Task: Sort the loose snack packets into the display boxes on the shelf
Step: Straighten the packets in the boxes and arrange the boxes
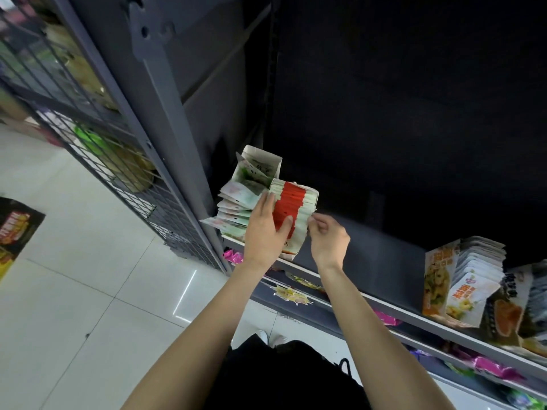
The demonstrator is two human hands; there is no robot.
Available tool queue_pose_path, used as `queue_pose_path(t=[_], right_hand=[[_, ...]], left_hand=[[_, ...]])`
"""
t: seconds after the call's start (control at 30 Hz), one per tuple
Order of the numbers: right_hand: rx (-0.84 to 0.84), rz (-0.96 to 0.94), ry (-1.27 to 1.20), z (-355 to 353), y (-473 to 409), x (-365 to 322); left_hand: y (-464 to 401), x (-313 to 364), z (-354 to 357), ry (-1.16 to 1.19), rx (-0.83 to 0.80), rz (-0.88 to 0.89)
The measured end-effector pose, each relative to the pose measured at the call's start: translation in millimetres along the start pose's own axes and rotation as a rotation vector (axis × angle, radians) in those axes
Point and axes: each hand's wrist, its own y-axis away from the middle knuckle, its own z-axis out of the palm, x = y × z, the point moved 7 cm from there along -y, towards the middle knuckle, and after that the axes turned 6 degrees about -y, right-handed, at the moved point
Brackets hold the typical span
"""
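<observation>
Now the left hand (265,229) lies flat on the red-and-white paper packets (291,213) while the right hand (327,238) pinches their corner, so the white cardboard display box (296,255) at the grey metal shelf's (381,304) front edge might slide off.

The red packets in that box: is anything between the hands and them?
Nothing visible. The left hand already lies flat on the red packets, and the right hand pinches their right edge.
</observation>
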Motion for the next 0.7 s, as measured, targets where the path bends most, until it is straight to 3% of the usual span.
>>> queue_pose_path(t=[0.2,0.4,0.5,0.7], right_hand=[[-0.067,-0.037,0.018,6,-2,-3],[-0.187,-0.065,0.036,2,-24,0],[-0.296,-0.003,0.066,12,-29,2],[-0.312,0.002,0.047,13,-36,4]], left_hand=[[-2,-6,4,-0.03,0.007,0.002],[-4,6,4,-0.213,0.008,0.104],[-4,5,10,-0.227,-0.004,0.054],[-9,2,12,-0.155,0.039,-0.009]])
